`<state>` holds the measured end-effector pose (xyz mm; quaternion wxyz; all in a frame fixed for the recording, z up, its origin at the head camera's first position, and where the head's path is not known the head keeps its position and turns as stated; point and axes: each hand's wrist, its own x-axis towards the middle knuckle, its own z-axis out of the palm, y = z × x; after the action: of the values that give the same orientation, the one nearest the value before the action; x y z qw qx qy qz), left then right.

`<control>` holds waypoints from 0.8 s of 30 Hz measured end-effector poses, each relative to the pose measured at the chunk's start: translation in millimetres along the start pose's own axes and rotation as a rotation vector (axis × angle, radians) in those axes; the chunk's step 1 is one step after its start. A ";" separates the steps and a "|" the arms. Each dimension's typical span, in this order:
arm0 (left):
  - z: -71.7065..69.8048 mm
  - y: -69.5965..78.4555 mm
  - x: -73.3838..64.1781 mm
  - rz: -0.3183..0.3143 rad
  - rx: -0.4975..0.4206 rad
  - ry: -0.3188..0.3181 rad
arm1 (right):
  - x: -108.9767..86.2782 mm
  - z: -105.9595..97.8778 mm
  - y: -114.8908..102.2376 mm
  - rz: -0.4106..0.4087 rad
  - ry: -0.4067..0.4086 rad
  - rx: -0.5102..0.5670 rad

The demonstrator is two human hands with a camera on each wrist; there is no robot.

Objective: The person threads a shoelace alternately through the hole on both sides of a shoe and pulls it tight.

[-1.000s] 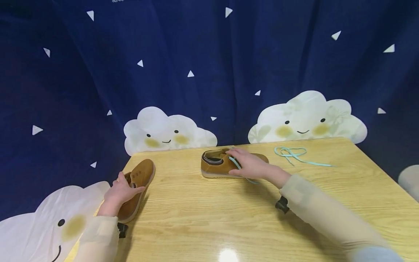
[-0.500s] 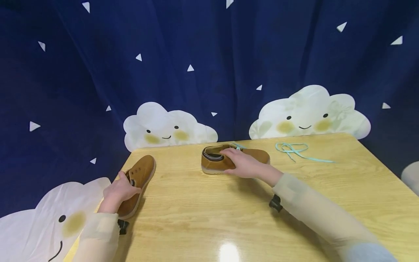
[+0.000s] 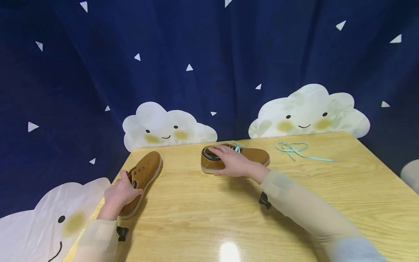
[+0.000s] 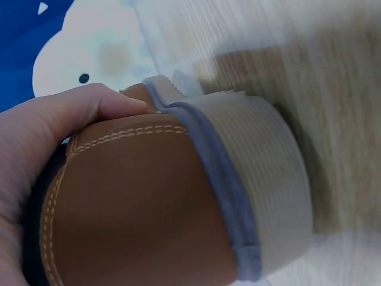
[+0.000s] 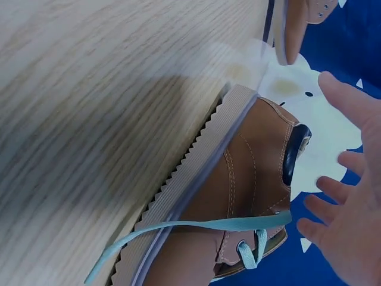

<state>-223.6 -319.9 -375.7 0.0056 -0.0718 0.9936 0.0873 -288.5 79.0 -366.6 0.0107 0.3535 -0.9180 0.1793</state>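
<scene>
At the table's left edge, my left hand (image 3: 120, 193) grips a brown leather shoe (image 3: 147, 169) around its opening. This shoe has eyelets with no lace through them. In the left wrist view, my thumb (image 4: 98, 102) lies over the collar near the heel (image 4: 143, 196). A matching brown shoe (image 3: 256, 155) stands on its sole at the table's back, toe to the right. A turquoise lace (image 5: 238, 224) runs through its eyelets, one end hanging over the side. My right hand (image 3: 234, 162) hovers by its opening, fingers spread and apart from the shoe in the right wrist view.
A loose turquoise lace (image 3: 315, 158) lies on the wooden table (image 3: 196, 207), right of the laced shoe. Behind the table hangs a dark blue curtain (image 3: 163, 43) with white triangles and smiling clouds.
My right hand has moved left, from the laces toward the heel opening, letting go of the lace. The shoe under my left hand has shifted slightly, its toe going right and away.
</scene>
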 end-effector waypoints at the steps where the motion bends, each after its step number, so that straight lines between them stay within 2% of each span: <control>1: 0.8 0.4 -1.6 0.007 -0.003 0.014 | 1.9 0.8 -0.3 -0.009 0.004 -0.014; 8: 1.4 14.0 -13.1 0.090 -0.003 0.100 | 14.8 0.7 -1.8 -0.056 0.034 -0.095; 15: -2.6 33.4 -26.0 0.208 -0.026 0.229 | 27.8 -6.1 -11.6 -0.087 0.063 -0.155; 24: -2.4 53.8 -39.6 0.346 -0.041 0.316 | 37.0 -8.0 -26.6 -0.133 0.037 -0.183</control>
<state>-192.1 -262.2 -363.1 -0.1663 0.0865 0.9777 0.0947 -299.7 39.5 -345.1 0.0716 0.4081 -0.9046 0.1002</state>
